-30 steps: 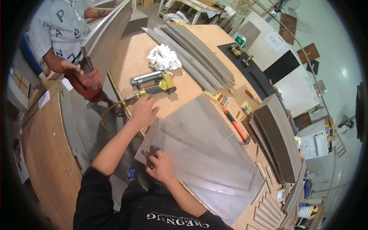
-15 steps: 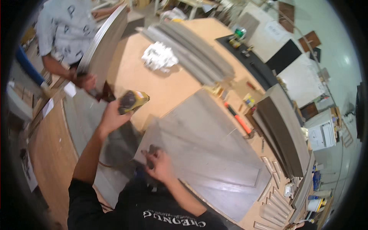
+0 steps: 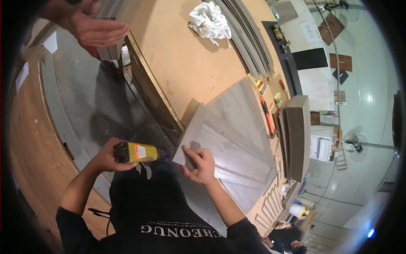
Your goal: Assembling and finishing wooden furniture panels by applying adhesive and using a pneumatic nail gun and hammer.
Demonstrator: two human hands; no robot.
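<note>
My left hand [image 3: 108, 155] is closed around a yellow and black power tool [image 3: 146, 153], a trim router by its look. Its dark working end points right, close to the near left corner of a grey wood-grain panel [image 3: 192, 127]. Whether tool and panel touch, I cannot tell. At that same corner my right hand [image 3: 201, 166] grips the panel's edge, its fingertips on the surface. The panel lies tilted over another grey panel [image 3: 243, 103] and sticks out past the table's edge.
Another person's hand [image 3: 99, 31] rests by a stack of boards [image 3: 111, 10] at upper left. On the wooden table [image 3: 169, 63] lie crumpled white cloth [image 3: 209, 21], long grey strips [image 3: 247, 38], an orange-handled tool [image 3: 267, 116] and several thin slats [image 3: 270, 203]. A tall grey box-like piece [image 3: 298, 137] stands at right.
My left hand has brought the power tool down to the panel's corner and turned it toward the panel. My right hand stays at that edge. The view has shifted; the other person's hand appears larger.
</note>
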